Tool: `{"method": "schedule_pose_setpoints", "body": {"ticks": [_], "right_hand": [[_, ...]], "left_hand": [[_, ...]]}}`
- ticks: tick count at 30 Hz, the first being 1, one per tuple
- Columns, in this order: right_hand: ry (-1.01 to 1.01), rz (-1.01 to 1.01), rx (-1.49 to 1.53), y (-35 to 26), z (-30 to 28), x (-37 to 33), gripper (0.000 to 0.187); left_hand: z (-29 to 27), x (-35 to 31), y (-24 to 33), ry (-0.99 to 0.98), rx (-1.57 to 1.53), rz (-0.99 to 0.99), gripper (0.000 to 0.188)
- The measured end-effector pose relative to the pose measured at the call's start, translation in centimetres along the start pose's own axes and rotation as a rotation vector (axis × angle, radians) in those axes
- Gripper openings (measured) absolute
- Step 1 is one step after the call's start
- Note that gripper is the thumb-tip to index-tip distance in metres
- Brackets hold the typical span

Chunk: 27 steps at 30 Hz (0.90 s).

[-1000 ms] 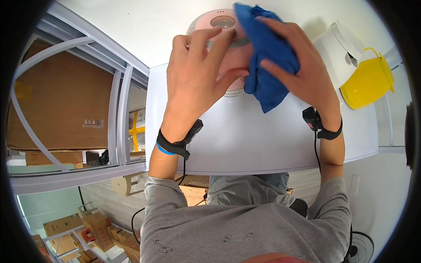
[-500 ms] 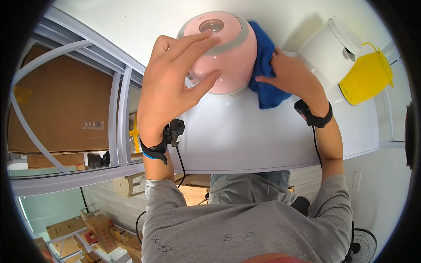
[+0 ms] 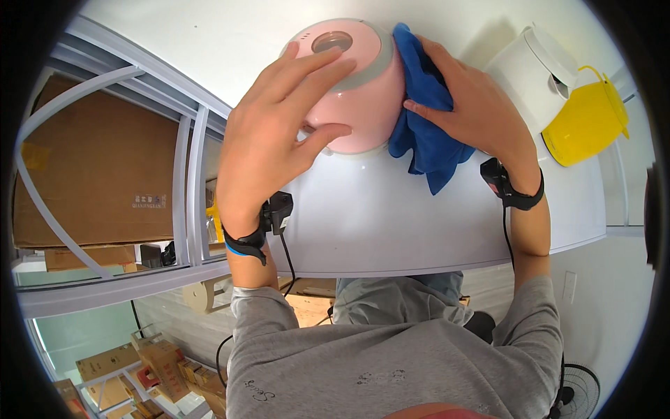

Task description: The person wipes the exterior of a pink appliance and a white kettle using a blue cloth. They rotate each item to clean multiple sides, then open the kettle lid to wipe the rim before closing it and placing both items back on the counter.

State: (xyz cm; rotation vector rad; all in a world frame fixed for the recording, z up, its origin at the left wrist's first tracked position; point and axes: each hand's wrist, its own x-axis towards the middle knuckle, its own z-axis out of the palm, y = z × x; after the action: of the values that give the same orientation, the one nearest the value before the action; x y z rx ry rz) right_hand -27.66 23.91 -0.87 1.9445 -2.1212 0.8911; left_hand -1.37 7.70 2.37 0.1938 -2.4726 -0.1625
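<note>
Fingers [image 3: 324, 80] of the left hand [image 3: 269, 133] are spread and curved, thumb well away from the forefinger; those of the right hand [image 3: 488, 115] arch over a blue cloth [image 3: 433, 150], with thumb and forefinger apart. Its other fingers are hidden, so how firmly they grip the cloth cannot be told. A loose corner of the cloth hangs below the right thumb, and its far edge lies along the right side of a pink rice cooker [image 3: 363, 115].

That cooker stands between the two hands. Two left fingertips come to the near edge of the round window [image 3: 330, 40] in its lid, and the left thumb crosses its front wall; whether every tip touches is unclear. Under it is the white worktop [image 3: 391, 230]. Beyond the right hand stands a white jug [image 3: 520, 84], and past that a yellow jug [image 3: 586, 126], which the white one partly overlaps in this view.
</note>
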Motion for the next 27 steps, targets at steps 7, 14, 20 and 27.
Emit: {"method": "schedule_pose_setpoints", "body": {"ticks": [7,14,20,27], "right_hand": [[0.094,-0.4,-0.037,-2.1,-1.6,-0.3,0.079],[0.13,-0.167,0.135,-0.3,0.2,0.0,0.068],[-0.274,0.149,-0.06,0.9,2.0,-0.2,0.078],[-0.382,0.053,-0.211,2.1,2.9,-0.1,0.063]], "left_hand": [[2.1,0.6,0.9,0.143,0.114,-0.025,0.074],[-0.1,0.2,-0.9,-0.001,-0.007,0.009,0.086],[-1.5,0.0,-1.3,-0.109,-0.094,-0.053,0.094],[-1.1,0.3,-2.6,-0.059,-0.036,0.059,0.091]]}}
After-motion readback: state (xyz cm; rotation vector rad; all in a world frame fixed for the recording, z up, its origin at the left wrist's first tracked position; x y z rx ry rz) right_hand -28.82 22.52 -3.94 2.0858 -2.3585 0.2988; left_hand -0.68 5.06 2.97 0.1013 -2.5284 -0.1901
